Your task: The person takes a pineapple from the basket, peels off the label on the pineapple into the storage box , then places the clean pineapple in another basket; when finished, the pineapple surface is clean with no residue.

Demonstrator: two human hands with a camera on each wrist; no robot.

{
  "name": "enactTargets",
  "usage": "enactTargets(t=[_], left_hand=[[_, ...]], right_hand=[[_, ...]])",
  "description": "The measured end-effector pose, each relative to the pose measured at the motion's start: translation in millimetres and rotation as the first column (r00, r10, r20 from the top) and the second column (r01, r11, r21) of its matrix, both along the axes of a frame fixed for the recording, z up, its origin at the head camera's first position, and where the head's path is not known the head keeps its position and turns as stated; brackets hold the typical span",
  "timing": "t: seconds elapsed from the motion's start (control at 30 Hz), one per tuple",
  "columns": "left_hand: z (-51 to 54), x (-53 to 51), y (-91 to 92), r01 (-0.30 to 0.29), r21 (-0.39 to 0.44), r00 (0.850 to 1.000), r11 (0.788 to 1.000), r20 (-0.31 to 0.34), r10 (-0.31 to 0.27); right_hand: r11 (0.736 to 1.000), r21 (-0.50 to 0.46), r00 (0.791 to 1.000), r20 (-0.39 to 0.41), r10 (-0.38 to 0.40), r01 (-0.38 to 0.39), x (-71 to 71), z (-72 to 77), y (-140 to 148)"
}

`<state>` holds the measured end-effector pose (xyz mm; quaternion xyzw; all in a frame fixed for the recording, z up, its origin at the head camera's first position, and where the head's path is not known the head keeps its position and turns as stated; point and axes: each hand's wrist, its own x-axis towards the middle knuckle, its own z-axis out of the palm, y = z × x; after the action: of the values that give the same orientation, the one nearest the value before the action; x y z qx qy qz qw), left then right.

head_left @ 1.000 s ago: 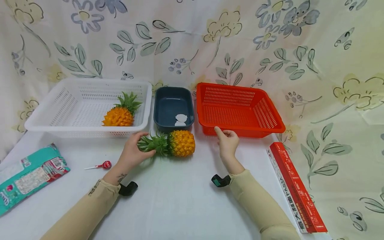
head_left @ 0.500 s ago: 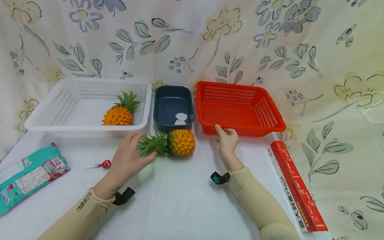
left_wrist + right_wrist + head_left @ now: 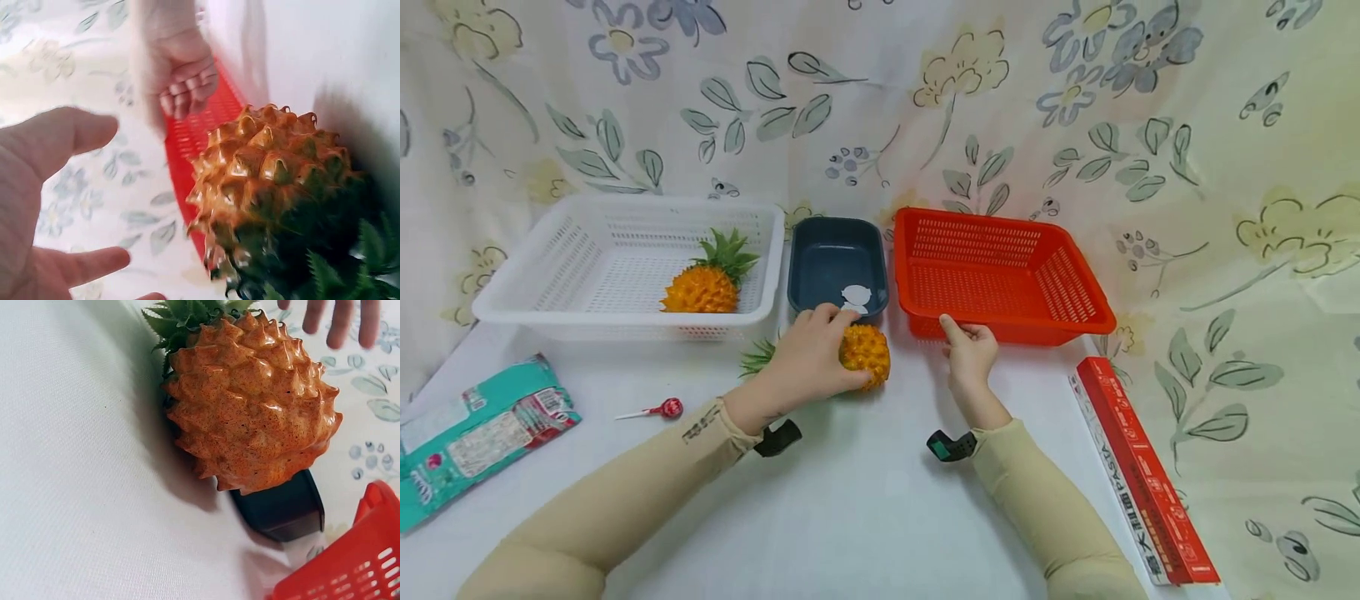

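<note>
In the head view my left hand (image 3: 808, 358) is over the middle of a pineapple (image 3: 865, 358) lying on its side, its leafy crown to the left. The left wrist view shows that hand's thumb and fingers spread apart, with a gap to the spiky orange pineapple (image 3: 269, 181). My right hand (image 3: 972, 358) hovers at the front rim of a red basket (image 3: 1000, 321), its fingers loosely curled; whether it touches the rim I cannot tell. Close-up, the right wrist view shows the pineapple (image 3: 250, 406), with the left fingertips (image 3: 340, 322) above it.
A white basket (image 3: 625, 319) holds another pineapple (image 3: 700, 289). Between the baskets stands a dark blue dish (image 3: 835, 258) with a white shape in it. A teal packet (image 3: 490, 433) and a red lollipop (image 3: 672, 407) lie left; a red pasta box (image 3: 1142, 467) lies right.
My left hand has drawn back slightly from the leafy crown, then moved right over the pineapple's body. The pineapple and my right hand have stayed in place.
</note>
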<state>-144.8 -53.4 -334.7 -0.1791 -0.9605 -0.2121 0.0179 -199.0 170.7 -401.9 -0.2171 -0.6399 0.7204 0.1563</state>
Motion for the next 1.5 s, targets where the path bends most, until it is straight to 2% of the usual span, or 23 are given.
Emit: enactTargets(t=[0.13,0.27,0.4,0.5,0.6,0.73,0.83,0.93,1.03,1.13,1.23,1.3,1.37,1.4,1.43,1.47,1.5], left_hand=[[-7.6,-16.9,14.6,0.072,-0.134,0.996,0.988,0.056,-0.065],[-20.8,-30.5,23.2,0.115,-0.252,0.987,0.961,0.137,-0.082],[-30.7,-38.5,27.6,0.137,-0.311,0.983,0.941,0.160,-0.091],[-33.1,-41.3,27.8,0.152,-0.321,0.983,0.935,0.151,-0.108],[-31.6,-40.0,25.3,0.191,-0.332,0.977,0.924,0.151,-0.148],[-28.5,-34.5,19.6,0.283,-0.333,0.956,0.900,0.175,-0.236],[-27.5,-29.8,14.1,0.371,-0.318,0.926,0.873,0.196,-0.322],[-26.0,-25.1,7.2,0.476,-0.301,0.878,0.827,0.215,-0.427],[-23.1,-21.6,-0.5,0.584,-0.299,0.812,0.755,0.222,-0.540],[-20.2,-19.2,-8.4,0.670,-0.315,0.740,0.672,0.218,-0.636],[-17.2,-16.5,-15.1,0.727,-0.357,0.674,0.587,0.207,-0.709],[-14.5,-14.2,-18.5,0.742,-0.404,0.642,0.536,0.195,-0.742],[-12.0,-11.5,-21.8,0.746,-0.435,0.624,0.504,0.189,-0.759],[-10.8,-10.0,-23.3,0.745,-0.442,0.623,0.499,0.192,-0.759],[-9.4,-8.6,-24.7,0.741,-0.441,0.628,0.506,0.191,-0.754],[-8.3,-7.1,-26.1,0.735,-0.428,0.642,0.526,0.188,-0.744],[-7.2,-5.4,-27.3,0.725,-0.404,0.661,0.558,0.179,-0.728]], right_hand=[[1.000,-0.012,1.000,-0.008,-0.005,0.005,0.1,-0.6,0.0],[1.000,-0.017,1.000,-0.004,-0.006,0.006,-0.3,-0.9,-0.2],[1.000,-0.020,1.000,-0.004,-0.010,0.010,-0.6,0.0,-0.8],[1.000,-0.021,1.000,-0.012,-0.013,0.013,-0.8,1.0,-1.3],[1.000,-0.020,1.000,-0.022,-0.011,0.011,-0.9,0.8,-1.1],[1.000,-0.017,0.999,-0.034,-0.006,0.005,-1.6,-0.7,-0.3],[1.000,-0.019,0.999,-0.035,-0.006,0.005,-1.4,-0.7,-0.4],[1.000,-0.015,1.000,-0.030,-0.005,0.005,-1.0,-0.5,-0.5],[1.000,-0.011,1.000,-0.020,-0.008,0.008,-0.8,0.0,-0.6],[1.000,-0.009,1.000,-0.013,-0.010,0.010,-1.2,0.1,-0.5],[1.000,-0.009,1.000,-0.008,-0.012,0.011,-1.3,0.3,-0.8],[1.000,-0.008,1.000,-0.004,-0.010,0.010,-1.4,0.1,-0.9],[1.000,-0.006,1.000,-0.001,-0.008,0.008,-1.4,-0.2,-0.8],[1.000,-0.006,1.000,-0.001,-0.007,0.007,-1.6,-0.3,-0.8],[1.000,-0.006,1.000,-0.003,-0.007,0.007,-1.7,-0.4,-0.7],[1.000,-0.006,1.000,-0.004,-0.007,0.007,-1.7,-0.5,-0.5],[1.000,-0.007,1.000,-0.006,-0.007,0.007,-1.7,-0.5,-0.4]])
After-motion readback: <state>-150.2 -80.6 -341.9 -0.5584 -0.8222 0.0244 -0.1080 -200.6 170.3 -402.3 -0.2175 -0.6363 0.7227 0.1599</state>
